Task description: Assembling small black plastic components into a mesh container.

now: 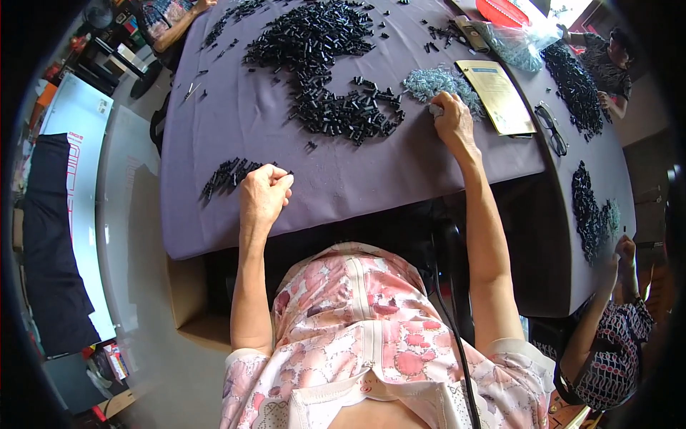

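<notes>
My left hand (264, 194) is closed in a pinch, and a small black plastic piece (290, 173) shows at its fingertips. Right beside that hand lies a small heap of black tube-like pieces (227, 175). Farther right, my right hand (454, 120) reaches to the near edge of a pile of small clear pieces (434, 80). Its fingers are bent together, with something pale at the tips; whether it is held or lies beneath them, I cannot tell. A large pile of black tube-like pieces (343, 107) spreads over the middle of the table.
A yellow booklet (498, 96) lies right of the clear pile, with eyeglasses (552, 129) beyond it. Small scissors (189, 91) rest at the table's left. A clear bag (518, 46) and a red basket (504, 11) stand far right. Other people sit around the purple-grey cloth-covered table (343, 179).
</notes>
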A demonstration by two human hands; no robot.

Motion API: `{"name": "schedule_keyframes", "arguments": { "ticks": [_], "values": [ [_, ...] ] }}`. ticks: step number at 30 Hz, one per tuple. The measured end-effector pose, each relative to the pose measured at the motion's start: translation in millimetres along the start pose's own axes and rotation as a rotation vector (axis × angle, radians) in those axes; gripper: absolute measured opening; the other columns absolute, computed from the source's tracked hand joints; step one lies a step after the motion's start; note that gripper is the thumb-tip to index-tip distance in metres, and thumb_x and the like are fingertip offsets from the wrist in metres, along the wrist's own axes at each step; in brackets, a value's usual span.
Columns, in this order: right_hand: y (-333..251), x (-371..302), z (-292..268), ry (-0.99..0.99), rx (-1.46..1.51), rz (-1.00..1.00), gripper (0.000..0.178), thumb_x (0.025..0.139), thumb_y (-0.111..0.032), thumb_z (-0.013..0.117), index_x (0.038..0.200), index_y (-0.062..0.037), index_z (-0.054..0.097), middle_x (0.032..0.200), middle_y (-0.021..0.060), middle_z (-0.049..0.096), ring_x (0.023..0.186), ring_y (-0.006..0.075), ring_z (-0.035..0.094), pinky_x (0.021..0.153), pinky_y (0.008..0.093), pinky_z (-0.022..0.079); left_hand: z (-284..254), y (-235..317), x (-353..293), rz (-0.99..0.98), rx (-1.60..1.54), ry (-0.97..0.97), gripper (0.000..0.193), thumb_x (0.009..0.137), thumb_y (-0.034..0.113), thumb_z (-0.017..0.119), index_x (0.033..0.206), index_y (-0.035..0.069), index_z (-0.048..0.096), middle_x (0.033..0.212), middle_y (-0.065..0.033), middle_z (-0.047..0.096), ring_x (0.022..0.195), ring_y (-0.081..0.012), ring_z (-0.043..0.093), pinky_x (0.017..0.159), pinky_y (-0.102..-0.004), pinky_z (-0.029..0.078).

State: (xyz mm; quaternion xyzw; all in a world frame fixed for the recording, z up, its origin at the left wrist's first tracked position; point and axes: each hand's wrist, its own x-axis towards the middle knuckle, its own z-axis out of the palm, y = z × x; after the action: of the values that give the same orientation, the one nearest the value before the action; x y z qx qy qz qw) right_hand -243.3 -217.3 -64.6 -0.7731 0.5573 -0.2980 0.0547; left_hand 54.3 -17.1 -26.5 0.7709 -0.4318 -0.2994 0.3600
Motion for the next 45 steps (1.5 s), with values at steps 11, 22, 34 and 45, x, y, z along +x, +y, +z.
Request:
{"name": "schedule_keyframes", "arguments": {
  "ticks": [11,22,34,45],
  "values": [
    [13,-1,-10,0.034,0.243,0.079,0.016,0.075,-0.001,0.055,0.089,-0.0047,0.059,0.089,0.0171,0.061,0.089,0.0337,0.059,0.078,0.0402,0.045,-6,-7,3,-0.017,0.096,-0.017,0.009,0.075,0.010,0.062,0.075,0.001,0.061,0.056,-0.0049,0.061,0.047,-0.0094,0.056,0.047,-0.0233,0.045],
    [4,-4,-26,-0.230,0.181,-0.035,0.021,0.072,0.002,0.055,0.089,-0.0065,0.064,0.090,0.0147,0.059,0.087,0.0322,0.058,0.077,0.0376,0.046,-6,-3,3,-0.066,0.091,0.008,0.011,0.076,0.010,0.063,0.078,0.000,0.061,0.059,-0.0062,0.062,0.047,-0.0104,0.057,0.047,-0.0242,0.047],
    [5,-4,-18,-0.162,0.117,-0.168,0.024,0.070,0.004,0.056,0.090,-0.0064,0.063,0.091,0.0143,0.059,0.089,0.0333,0.058,0.077,0.0394,0.046,-11,-5,1,-0.095,0.076,0.028,0.011,0.078,0.011,0.063,0.080,0.000,0.061,0.059,-0.0066,0.061,0.050,-0.0108,0.058,0.047,-0.0242,0.046],
    [-2,-10,-12,-0.110,-0.019,-0.367,0.015,0.080,-0.001,0.040,0.092,-0.0038,0.049,0.087,0.0178,0.054,0.085,0.0362,0.055,0.073,0.0429,0.045,-12,-17,5,0.085,0.374,0.222,0.018,0.074,0.015,0.064,0.089,0.004,0.061,0.069,-0.0155,0.063,0.070,-0.0341,0.062,0.064,-0.0420,0.048]
  ]
}}
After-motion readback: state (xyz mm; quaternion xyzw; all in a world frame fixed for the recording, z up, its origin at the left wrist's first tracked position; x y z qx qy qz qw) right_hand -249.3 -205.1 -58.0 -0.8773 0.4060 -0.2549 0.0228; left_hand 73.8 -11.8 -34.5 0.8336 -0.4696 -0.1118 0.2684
